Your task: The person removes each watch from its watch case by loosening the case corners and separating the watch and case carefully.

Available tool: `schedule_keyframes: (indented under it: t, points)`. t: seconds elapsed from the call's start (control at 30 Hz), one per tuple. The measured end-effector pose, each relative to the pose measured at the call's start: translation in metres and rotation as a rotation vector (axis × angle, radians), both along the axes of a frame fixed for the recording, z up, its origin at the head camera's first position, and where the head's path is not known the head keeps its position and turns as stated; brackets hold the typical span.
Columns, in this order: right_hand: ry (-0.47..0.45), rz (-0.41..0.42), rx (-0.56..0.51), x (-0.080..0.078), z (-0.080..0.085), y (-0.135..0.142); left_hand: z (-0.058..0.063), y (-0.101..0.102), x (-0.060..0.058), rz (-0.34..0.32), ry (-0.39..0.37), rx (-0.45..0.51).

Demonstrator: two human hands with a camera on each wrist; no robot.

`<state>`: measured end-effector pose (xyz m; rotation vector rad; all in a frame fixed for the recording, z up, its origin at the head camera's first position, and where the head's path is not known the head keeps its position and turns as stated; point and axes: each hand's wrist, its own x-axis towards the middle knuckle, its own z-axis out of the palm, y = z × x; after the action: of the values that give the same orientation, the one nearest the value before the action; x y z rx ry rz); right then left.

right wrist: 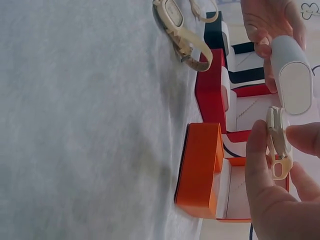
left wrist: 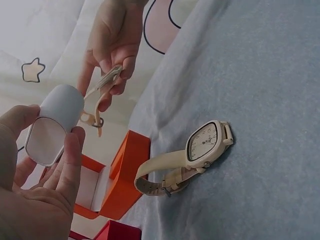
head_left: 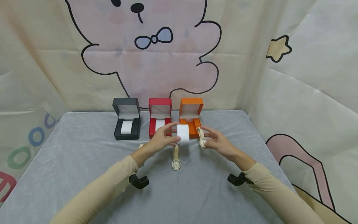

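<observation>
My left hand (head_left: pixel 161 137) grips a white watch cushion (head_left: pixel 183 134) by its ends, held up in front of the boxes. To its right, my right hand (head_left: pixel 221 144) pinches a cream wristwatch (head_left: pixel 202 138) between thumb and fingers; in the right wrist view its strap hangs in a loop. The orange box (head_left: pixel 193 127) stands open behind the hands, with no cushion in its base. On the cloth below the cushion lies a second cream watch (left wrist: pixel 202 145), its strap buckled in a loop. Another watch (head_left: pixel 141 145) is mostly hidden behind my left hand.
A black box (head_left: pixel 131 131) and a red box (head_left: pixel 152 123) stand open at the table's back edge, left of the orange one, each with a white cushion inside. Grey cloth (head_left: pixel 195 193) covers the table. A printed curtain (head_left: pixel 237 77) hangs close behind the boxes.
</observation>
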<state>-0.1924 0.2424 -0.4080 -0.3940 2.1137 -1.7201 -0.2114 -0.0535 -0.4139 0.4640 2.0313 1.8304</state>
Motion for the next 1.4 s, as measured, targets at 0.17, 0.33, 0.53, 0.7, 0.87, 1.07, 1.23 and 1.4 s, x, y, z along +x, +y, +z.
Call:
schedule_keyframes:
  t: [0.17,0.33,0.53,0.7,0.87,1.07,1.23,1.4]
  points:
    - [0.011,0.006,0.02,0.001,-0.003,0.006,-0.006,0.002,-0.005,0.027,-0.012,-0.001]
    - [0.029,0.019,0.03,0.003,-0.007,0.014,-0.008,0.005,-0.011,0.046,-0.036,-0.015]
    - [0.038,0.016,0.025,0.004,-0.011,0.023,-0.006,0.009,-0.015,0.048,-0.016,-0.011]
    - [0.05,0.012,0.047,0.007,-0.014,0.027,-0.009,0.011,-0.018,0.043,-0.003,-0.011]
    - [0.069,-0.001,0.075,0.01,-0.02,0.036,-0.011,0.018,-0.022,0.045,-0.005,0.013]
    - [0.096,0.006,0.095,0.012,-0.025,0.044,-0.014,0.024,-0.026,0.054,-0.016,0.029]
    - [0.095,0.002,0.115,0.015,-0.03,0.049,-0.017,0.028,-0.03,0.082,-0.027,0.015]
    - [0.103,-0.009,0.1,0.017,-0.037,0.053,-0.017,0.029,-0.033,0.099,-0.032,-0.009]
